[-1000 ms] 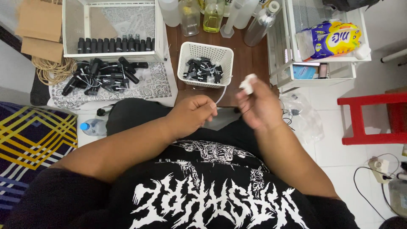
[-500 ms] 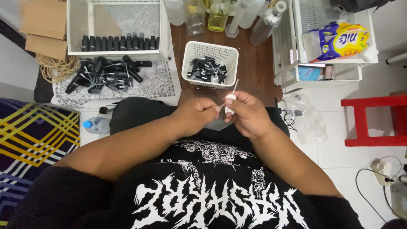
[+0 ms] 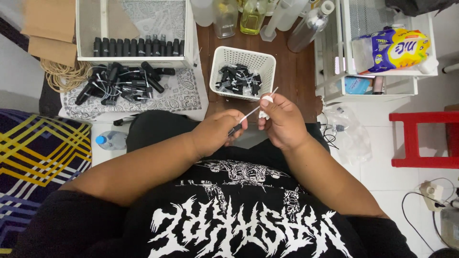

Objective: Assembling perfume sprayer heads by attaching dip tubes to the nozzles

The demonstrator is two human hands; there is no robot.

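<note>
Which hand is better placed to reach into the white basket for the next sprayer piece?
Probably the right hand: it sits just below the white basket, nearer its rim. The left hand lies lower and pinches the dark sprayer cap with its thin white tube.

small black sprayer (image 3: 237, 128) with thin white tube (image 3: 258, 106), tilted toward one o'clock, tip near basket; small white piece (image 3: 266, 101) at tube's upper part.

At the upper right of your view, a yellow and blue plastic packet (image 3: 392, 48) lies in a white wire rack (image 3: 382, 76). Below it sits a small blue packet (image 3: 356, 85). Flat brown cardboard pieces (image 3: 48, 26) lie upper left.
</note>
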